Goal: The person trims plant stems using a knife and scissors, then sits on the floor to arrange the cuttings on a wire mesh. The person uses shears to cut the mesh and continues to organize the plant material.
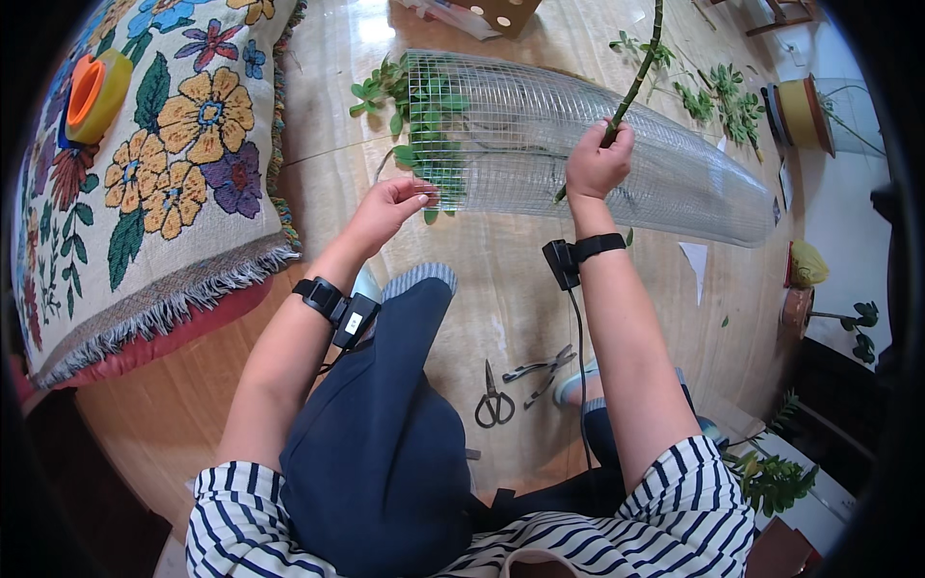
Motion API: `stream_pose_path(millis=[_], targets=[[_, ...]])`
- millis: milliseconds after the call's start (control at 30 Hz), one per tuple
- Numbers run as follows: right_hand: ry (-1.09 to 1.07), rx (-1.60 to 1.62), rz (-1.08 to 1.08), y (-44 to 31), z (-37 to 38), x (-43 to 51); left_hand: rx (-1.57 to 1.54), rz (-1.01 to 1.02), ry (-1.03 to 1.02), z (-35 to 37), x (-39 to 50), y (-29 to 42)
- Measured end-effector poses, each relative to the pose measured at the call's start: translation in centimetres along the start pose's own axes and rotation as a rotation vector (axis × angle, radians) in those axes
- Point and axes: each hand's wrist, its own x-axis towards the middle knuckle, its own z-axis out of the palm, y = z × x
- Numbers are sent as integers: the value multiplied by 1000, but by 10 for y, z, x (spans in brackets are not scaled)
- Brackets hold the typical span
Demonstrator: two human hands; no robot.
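Observation:
A roll of wire mesh [506, 130] lies across the floor before me, with its wide end to the left. My left hand [390, 209] pinches the near corner of that end between thumb and fingers. Green leafy sprigs [433, 108] show through the mesh and stick out past its left edge. My right hand [600, 162] is closed around a long green plant stem [642, 68], held tilted over the mesh. The stem's lower tip comes out below the fist. Whether it touches the mesh, I cannot tell.
Black-handled scissors [494, 406] and pliers [542, 372] lie on the floor between my feet. A flower-patterned woven cover [209, 144] with an orange-and-yellow object [97, 94] on it is at left. Cut leafy branches [730, 108], a paper scrap [696, 267] and potted plants [798, 307] are at right.

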Motion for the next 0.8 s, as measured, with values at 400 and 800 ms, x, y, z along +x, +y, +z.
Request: stream_pose_path(millis=[400, 800], targets=[[28, -24, -11, 1, 4, 4, 189, 2, 30, -4, 4, -2], [54, -14, -1, -3, 6, 9, -18, 48, 86, -4, 6, 1]])
